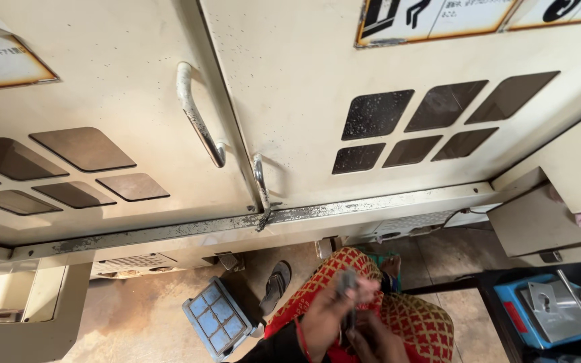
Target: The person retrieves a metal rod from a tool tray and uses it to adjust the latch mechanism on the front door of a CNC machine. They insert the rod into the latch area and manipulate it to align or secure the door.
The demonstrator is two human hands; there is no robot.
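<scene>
1. Low in the view, the person's two hands are close together over a lap covered in red cloth with a yellow lattice pattern.
2. The left hand is blurred; its fingers are curled narrowly around a small grey object, pinching it at the upper end.
3. The right hand sits just below and beside the left, fingers bent in close against the lower part of the same grey object. The blur is too heavy for me to tell whether it truly grips it.
4. What the grey object is I cannot make out; it looks slim and upright between the two hands.
5. On the brown floor left of the lap lies a blue pedal with a grid-patterned top, and a dark sandal is just beside it.
6. Above everything stands a large cream machine cabinet with two doors; a curved metal handle is on the left door, a smaller handle on the right door's edge.
7. Dark diamond-shaped panels mark both doors.
8. At the right edge, a blue metal fixture with a grey plate sits well apart from the hands.
</scene>
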